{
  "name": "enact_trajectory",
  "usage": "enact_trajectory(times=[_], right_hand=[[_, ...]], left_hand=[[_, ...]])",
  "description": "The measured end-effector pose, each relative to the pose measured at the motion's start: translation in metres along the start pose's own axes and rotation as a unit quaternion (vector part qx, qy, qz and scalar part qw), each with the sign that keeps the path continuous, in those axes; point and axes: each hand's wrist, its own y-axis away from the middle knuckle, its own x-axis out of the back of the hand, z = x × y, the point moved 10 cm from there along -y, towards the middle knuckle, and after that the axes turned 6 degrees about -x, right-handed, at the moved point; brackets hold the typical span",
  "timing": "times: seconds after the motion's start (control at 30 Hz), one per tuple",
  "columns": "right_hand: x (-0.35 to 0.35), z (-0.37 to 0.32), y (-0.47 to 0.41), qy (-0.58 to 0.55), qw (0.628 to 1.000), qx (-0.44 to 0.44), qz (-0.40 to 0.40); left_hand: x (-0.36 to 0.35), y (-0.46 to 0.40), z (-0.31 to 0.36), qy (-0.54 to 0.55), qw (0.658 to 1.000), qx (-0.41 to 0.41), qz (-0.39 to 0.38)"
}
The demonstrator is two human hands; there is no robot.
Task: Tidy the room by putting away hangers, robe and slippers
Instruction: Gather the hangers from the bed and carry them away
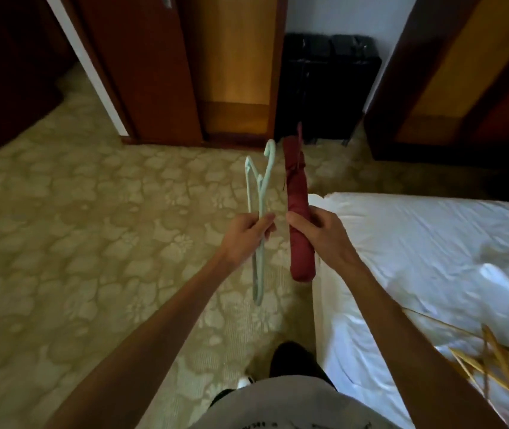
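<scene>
Left hand (247,233) grips pale green plastic hangers (259,218), fingers curled round their thin frames, hooks pointing up and away over the patterned floor (76,227). Right hand (318,233) wraps fingers and thumb round a dark red padded hanger (299,212), held upright just beside the green ones, not touching. White bed (432,258) at right carries wooden hangers (494,363) near its lower edge. Black luggage rack (324,88) stands against the wall between wardrobe doors (160,72).
</scene>
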Motion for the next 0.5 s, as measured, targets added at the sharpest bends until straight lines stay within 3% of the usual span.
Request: enact_trajectory(times=[0.23, 0.5], right_hand=[[-0.025, -0.022, -0.131, -0.004, 1.000, -0.012, -0.001], [-0.038, -0.082, -0.341, -0.035, 0.999, 0.006, 0.020]], left_hand=[[0.050, -0.131, -0.017, 0.041, 0.999, -0.023, -0.012], [0.106, -0.359, -0.027, 0.040, 0.999, -0.014, -0.005]])
